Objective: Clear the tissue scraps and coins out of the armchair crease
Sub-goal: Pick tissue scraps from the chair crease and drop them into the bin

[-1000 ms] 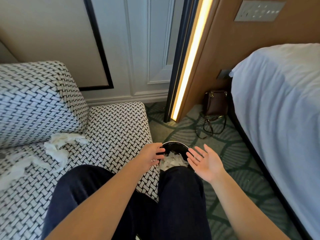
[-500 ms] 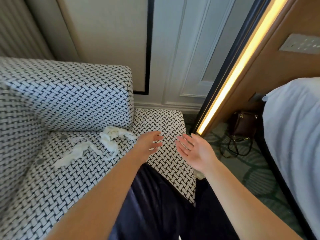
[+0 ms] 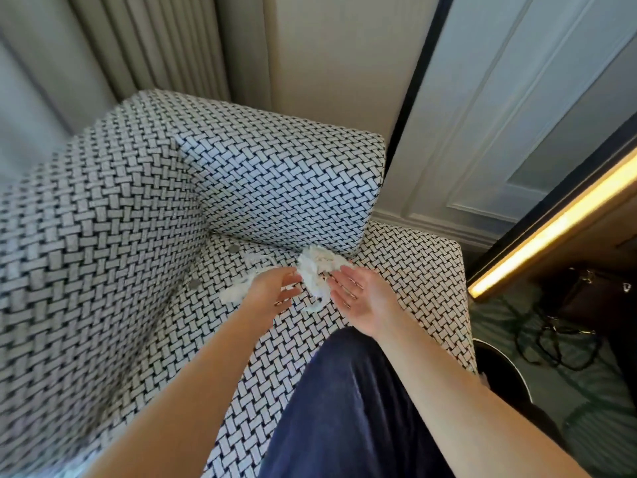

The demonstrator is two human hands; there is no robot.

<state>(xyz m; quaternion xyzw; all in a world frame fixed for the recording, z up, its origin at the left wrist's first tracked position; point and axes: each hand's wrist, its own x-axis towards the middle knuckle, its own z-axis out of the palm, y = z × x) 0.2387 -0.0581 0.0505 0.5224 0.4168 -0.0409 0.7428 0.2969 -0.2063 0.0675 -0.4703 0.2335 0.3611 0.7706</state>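
Note:
On the armchair seat, a crumpled white tissue clump lies just below the armrest cushion. My left hand reaches it from the left, fingers loosely bent and fingertips at its edge. From the right, my right hand meets it, palm turned inward and fingers straight against the tissue. A second tissue strip trails off left of my left hand. Two grey coins, one by the rear crease and one near the backrest, lie flat on the seat.
A black bin with a silver rim stands on the carpet past the seat's right edge. Beyond it a dark handbag lies under a lit strip. My dark-trousered leg rests on the front of the seat.
My view and both hands swung left from the bin to the seat. The hands moved forward and now close in on the tissue clump from either side.

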